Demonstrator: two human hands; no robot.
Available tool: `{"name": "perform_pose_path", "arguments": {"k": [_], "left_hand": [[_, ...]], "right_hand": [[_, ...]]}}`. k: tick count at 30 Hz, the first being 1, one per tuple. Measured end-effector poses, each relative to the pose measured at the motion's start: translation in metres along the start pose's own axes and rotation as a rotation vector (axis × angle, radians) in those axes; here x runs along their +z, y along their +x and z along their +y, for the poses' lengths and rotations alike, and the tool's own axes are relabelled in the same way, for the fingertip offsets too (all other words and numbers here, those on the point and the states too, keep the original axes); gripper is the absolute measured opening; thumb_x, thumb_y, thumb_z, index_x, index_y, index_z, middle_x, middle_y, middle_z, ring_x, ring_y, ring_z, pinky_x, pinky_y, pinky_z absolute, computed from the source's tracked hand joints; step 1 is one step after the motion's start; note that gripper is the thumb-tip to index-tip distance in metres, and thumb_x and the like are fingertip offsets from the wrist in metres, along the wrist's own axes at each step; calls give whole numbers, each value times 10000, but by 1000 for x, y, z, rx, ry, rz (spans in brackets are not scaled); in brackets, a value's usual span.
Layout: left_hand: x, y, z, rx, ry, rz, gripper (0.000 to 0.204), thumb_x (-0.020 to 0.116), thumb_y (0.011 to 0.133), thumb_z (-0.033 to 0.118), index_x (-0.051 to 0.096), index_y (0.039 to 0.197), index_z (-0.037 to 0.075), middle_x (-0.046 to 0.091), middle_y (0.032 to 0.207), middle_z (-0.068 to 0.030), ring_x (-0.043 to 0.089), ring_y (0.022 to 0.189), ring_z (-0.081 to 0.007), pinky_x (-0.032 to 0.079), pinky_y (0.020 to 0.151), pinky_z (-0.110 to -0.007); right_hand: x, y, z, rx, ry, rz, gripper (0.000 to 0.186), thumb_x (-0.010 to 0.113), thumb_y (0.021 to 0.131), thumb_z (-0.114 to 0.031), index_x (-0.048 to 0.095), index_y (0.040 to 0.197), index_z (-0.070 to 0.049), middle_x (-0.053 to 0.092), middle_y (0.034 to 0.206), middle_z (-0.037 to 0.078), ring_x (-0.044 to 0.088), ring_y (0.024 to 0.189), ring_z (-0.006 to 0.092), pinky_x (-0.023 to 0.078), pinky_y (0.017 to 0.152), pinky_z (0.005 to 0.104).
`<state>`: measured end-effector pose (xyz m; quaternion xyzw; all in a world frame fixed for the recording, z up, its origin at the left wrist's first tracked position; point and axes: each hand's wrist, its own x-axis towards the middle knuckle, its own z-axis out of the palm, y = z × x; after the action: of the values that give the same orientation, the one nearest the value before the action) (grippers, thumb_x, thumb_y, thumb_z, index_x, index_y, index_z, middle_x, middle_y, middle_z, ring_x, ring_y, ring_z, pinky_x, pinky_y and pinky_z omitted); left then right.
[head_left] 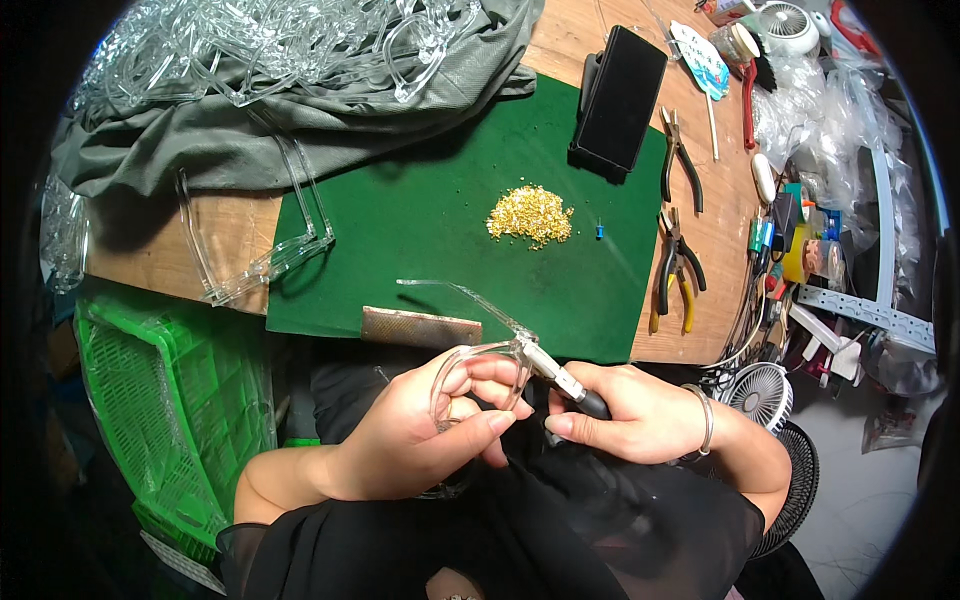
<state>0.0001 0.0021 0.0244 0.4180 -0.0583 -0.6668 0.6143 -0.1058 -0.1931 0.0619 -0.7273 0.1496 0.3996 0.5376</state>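
Clear plastic eyeglass frames (485, 306) are held in my left hand (415, 430), its fingers and thumb closed round a lens rim. One temple arm points up and left over the near edge of the green mat (390, 220). My right hand (640, 415) grips pliers (545, 366) with dark handles. Their metal jaws are at the hinge corner of the frames; whether they clamp a part there is too small to tell. Beyond my hands, a heap of tiny gold-coloured metal pieces (530, 215) lies on the mat, with a small blue piece (600, 231) to its right.
Another clear frame (275, 262) lies at the mat's left edge, below a grey cloth (200, 150) heaped with clear frames. A flat worn bar (420, 327) lies at the near edge. A black phone (622, 100) and more pliers (682, 170) are right. Green crate (180, 400) stands lower left.
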Motion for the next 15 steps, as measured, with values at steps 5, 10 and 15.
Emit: {"name": "perform_pose_path", "arguments": {"k": [5,10,15], "left_hand": [[8,5,-9,78,39,93,343,510,843,-16,391,1157,-85,551,973,-94,579,696,-80,482,608,-181],[8,8,-18,111,115,149,338,507,831,-26,395,1144,-85,554,964,-93,573,689,-78,486,591,-185],[10,6,0,37,-9,153,346,516,830,-27,386,1148,-68,563,940,-88,569,665,-83,490,578,-196]], "right_hand": [[9,6,-1,49,-191,209,323,569,850,-291,552,789,26,576,611,200,595,591,351,460,546,397],[9,12,1,99,-237,221,356,573,846,-308,569,739,32,568,587,208,591,573,355,467,551,406],[-7,10,-1,67,122,-67,375,522,885,-352,557,831,18,582,632,108,576,600,201,457,587,316]]}}
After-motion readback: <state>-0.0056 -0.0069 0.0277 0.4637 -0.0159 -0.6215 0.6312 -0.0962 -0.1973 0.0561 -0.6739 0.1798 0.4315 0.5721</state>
